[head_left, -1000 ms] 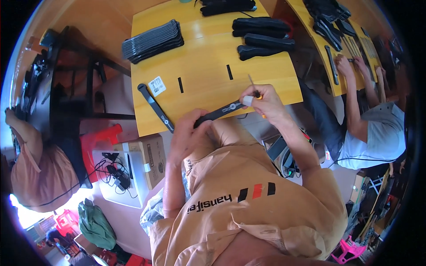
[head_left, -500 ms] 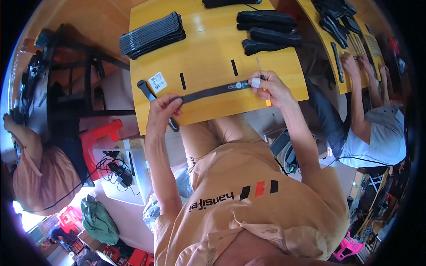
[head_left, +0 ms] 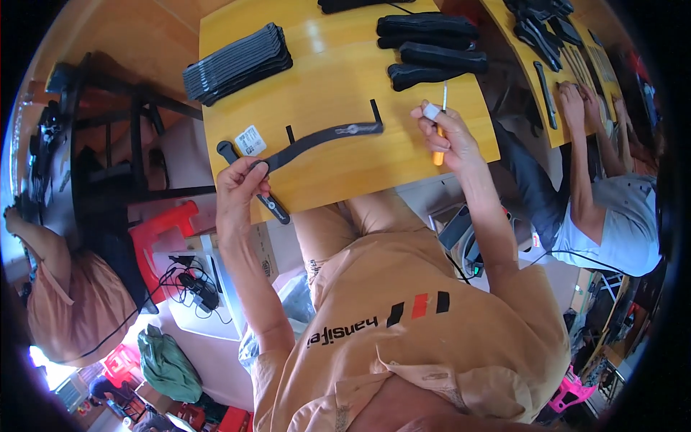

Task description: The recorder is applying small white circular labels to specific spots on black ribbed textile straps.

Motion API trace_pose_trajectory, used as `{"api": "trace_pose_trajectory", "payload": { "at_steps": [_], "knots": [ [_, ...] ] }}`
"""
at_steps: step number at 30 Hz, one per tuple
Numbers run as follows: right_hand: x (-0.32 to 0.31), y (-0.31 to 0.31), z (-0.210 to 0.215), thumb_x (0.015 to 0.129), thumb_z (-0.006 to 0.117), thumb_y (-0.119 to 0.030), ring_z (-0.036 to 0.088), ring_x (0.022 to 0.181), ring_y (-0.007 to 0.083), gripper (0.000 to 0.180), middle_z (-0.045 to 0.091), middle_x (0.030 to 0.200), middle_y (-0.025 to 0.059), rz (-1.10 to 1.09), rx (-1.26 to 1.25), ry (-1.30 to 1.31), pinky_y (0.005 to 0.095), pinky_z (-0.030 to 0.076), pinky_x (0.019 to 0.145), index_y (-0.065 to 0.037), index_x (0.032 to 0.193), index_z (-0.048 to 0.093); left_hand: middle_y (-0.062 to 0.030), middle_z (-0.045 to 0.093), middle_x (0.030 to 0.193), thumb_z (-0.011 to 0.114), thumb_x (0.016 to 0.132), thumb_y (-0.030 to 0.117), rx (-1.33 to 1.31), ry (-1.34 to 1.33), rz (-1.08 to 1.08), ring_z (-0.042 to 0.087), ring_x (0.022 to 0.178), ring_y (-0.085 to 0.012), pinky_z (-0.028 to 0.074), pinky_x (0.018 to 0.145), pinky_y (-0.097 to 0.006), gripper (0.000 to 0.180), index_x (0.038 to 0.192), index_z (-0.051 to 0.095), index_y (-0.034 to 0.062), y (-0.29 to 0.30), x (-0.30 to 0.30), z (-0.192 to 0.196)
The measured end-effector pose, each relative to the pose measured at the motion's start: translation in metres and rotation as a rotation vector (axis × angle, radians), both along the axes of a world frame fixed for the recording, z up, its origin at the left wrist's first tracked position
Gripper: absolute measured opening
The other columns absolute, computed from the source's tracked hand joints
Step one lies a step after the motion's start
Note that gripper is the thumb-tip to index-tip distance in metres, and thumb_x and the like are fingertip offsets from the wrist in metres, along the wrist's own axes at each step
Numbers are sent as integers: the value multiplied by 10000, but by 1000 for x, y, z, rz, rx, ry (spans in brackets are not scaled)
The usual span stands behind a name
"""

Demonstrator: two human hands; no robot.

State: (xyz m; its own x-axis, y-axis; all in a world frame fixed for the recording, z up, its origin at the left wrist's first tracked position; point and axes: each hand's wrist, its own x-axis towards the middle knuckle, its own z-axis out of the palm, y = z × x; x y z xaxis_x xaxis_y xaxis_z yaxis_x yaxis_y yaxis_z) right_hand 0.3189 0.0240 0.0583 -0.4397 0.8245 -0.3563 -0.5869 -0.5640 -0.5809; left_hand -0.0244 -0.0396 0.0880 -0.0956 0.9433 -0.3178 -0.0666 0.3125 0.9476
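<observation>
My left hand [head_left: 243, 180] pinches one end of a black strap [head_left: 324, 138] with pale printing near its far end. The strap bows up and right over the yellow table, its other end loose. My right hand [head_left: 450, 133] is closed around a slim tool with an orange handle [head_left: 438, 157] and a thin metal shaft pointing away from me; its exact kind I cannot make out. White tape wraps one of that hand's fingers. Another black strap [head_left: 276, 209] lies partly under my left hand, beside a white printed label [head_left: 250, 140].
On the yellow table [head_left: 324, 86], a stack of black straps [head_left: 241, 61] lies far left and black bundles [head_left: 432, 54] far right. Two short black strips mark the table, one the right strip [head_left: 374, 109]. A co-worker [head_left: 597, 201] works at the right-hand table; another person sits at left.
My right hand has let go of the strap's right end and moved right, keeping the orange-handled tool. My left hand has shifted left and slightly nearer with the strap, which now curves.
</observation>
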Motion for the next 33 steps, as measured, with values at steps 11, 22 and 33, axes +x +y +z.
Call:
{"api": "trace_pose_trajectory", "payload": {
  "at_steps": [11,22,33],
  "knots": [
    [-19,-20,-7,835,558,-108,313,369,10,144,503,612,-11,-37,202,-454,161,205,345,1,914,606,5,550,642,603,814,57,69,80,-166,524,548,-54,432,521,-179,65,824,611,-6,-6,21,48],
    [-26,-31,1,869,529,-291,373,368,71,267,558,678,104,-40,-15,-6,193,263,343,-26,861,559,3,557,640,593,820,64,84,103,-158,523,551,-55,427,525,-185,73,846,615,0,-14,26,54],
    [-30,-30,-5,791,604,-93,364,368,42,84,575,623,54,-165,143,-387,169,251,348,-10,796,592,2,558,650,604,817,81,57,184,-141,533,542,-60,446,517,-183,93,850,615,-5,-6,24,36]
  ]
}}
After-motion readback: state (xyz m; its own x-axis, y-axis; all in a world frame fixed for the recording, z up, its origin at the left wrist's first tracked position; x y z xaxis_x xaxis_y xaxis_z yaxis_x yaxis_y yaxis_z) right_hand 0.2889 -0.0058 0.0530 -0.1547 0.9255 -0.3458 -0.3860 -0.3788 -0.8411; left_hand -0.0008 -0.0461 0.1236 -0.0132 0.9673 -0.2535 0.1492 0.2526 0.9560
